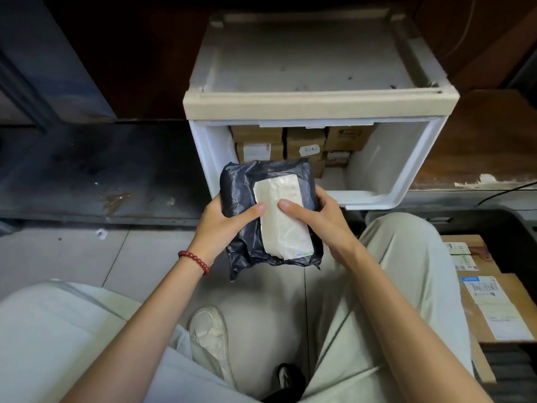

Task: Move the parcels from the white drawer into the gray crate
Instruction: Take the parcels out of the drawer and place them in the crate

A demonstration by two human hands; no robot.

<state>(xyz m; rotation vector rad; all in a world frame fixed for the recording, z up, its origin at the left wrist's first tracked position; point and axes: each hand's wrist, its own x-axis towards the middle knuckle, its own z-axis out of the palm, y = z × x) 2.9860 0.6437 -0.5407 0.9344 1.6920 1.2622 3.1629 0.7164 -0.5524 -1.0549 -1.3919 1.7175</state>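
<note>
Both our left hand (223, 225) and right hand (322, 221) clasp the dark parcel (241, 184) — we should carry it level into the gray crate (479, 221).

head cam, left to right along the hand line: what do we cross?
red bead bracelet → left hand → dark parcel → right hand → cardboard boxes in the gray crate
</note>
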